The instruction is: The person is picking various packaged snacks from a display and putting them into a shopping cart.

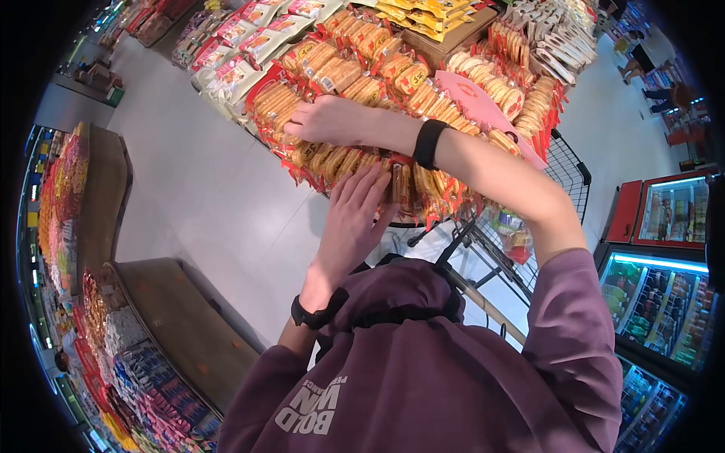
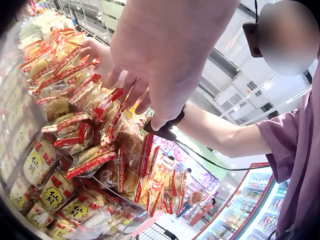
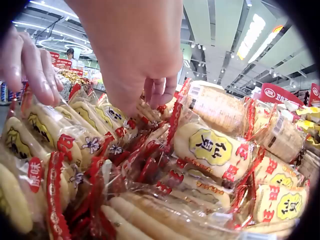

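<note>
Clear packets of pale crackers with red edges (image 1: 325,72) (image 3: 215,150) fill a round display. My left hand (image 1: 355,208) (image 2: 160,60) lies over the near edge, fingers extended and touching the packets (image 2: 80,205); its fingers also show at the left of the right wrist view. My right arm crosses in front, and the right hand (image 1: 332,121) (image 3: 140,65) is farther along the pile, fingers curled down around a packet (image 3: 145,112). Its fingertips are partly hidden among the wrappers.
A pink heart-edged sign (image 1: 483,113) stands in the pile. White-and-pink bags (image 1: 234,34) and yellow packs (image 1: 423,19) lie beyond. A wire cart (image 1: 570,170) is at the right, near red-framed coolers (image 1: 657,294). Snack shelves (image 1: 174,309) line the left; people are in the distance.
</note>
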`<act>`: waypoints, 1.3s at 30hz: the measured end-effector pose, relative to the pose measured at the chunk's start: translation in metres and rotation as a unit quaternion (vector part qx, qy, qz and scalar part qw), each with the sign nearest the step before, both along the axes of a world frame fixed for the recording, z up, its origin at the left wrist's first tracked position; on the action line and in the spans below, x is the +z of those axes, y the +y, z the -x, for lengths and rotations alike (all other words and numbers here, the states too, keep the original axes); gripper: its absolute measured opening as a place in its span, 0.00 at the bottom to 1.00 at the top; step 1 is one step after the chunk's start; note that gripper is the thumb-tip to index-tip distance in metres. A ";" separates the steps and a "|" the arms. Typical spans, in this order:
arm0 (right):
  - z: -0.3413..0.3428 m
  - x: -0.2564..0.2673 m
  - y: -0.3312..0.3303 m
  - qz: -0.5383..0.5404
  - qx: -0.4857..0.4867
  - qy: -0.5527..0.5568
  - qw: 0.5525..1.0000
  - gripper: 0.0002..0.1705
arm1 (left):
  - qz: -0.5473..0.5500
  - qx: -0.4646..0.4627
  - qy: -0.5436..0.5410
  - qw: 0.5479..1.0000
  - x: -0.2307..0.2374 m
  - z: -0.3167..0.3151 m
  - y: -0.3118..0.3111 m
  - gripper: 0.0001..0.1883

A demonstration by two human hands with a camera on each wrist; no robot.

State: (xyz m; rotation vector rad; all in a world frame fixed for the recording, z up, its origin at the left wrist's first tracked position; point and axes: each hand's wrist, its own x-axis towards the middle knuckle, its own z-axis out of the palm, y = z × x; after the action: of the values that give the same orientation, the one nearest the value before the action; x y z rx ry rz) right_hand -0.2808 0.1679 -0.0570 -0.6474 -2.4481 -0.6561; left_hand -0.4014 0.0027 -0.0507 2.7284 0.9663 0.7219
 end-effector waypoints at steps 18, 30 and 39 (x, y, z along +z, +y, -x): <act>-0.175 0.048 -0.118 0.418 -0.183 -0.022 0.889 0.17 | -0.003 -0.020 -0.022 1.000 -0.010 -0.002 0.003 0.22; -0.158 0.013 -0.116 0.301 -0.143 -0.064 0.941 0.08 | 0.013 -0.005 -0.002 1.000 0.002 -0.016 0.014 0.27; -0.159 -0.011 -0.111 0.193 -0.126 -0.070 0.971 0.34 | -0.058 -0.024 0.074 0.995 -0.017 -0.056 0.035 0.28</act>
State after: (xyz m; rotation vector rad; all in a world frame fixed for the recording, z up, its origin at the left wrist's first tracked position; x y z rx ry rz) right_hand -0.1213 0.0565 -0.0684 -1.1124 -2.6771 -0.3244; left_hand -0.3454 0.0380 -0.0678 2.9322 0.9100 0.5920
